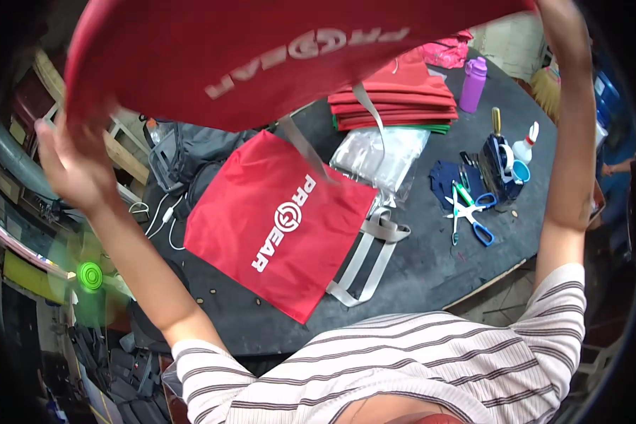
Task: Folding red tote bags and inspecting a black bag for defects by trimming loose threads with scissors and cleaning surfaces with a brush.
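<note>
Overhead, both hands are holding up a red fabric bag (pixel 261 56).

The left hand (pixel 74 166) is pinching its left edge with fingers closed on the cloth; the right hand (pixel 555 18) is gripping the opposite edge, fingers hidden. The bag is stretching between them, above another red bag (pixel 275 226) lying flat on the dark table (pixel 438 268), grey straps dangling.

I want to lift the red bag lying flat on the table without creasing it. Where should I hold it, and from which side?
Take the red bag by its grey straps, coming from the right. They stick out loose past the bag's right edge, clear of the plastic sleeves, while the body lies flat with nothing to pinch.
</note>
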